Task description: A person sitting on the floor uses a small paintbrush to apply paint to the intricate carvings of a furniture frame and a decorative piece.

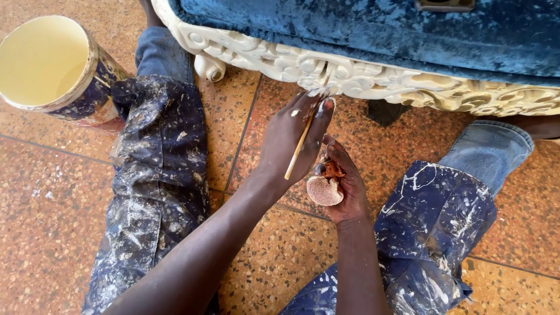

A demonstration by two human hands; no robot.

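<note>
My left hand (291, 140) grips a thin wooden-handled brush (300, 146), its tip touching the carved cream-white frame (303, 65) of a blue velvet seat (373, 29). Just below it, my right hand (344, 186) is cupped palm-up around a small round lid (324, 191) that carries reddish-brown paint. The two hands nearly touch at the fingers. Paint smears show on my left fingers.
A large open can of cream paint (44, 61) lies tilted at the upper left on the speckled terrazzo floor (52, 221). My legs in paint-spattered blue trousers (157, 175) flank the hands. A dark scrap (385, 112) lies under the frame.
</note>
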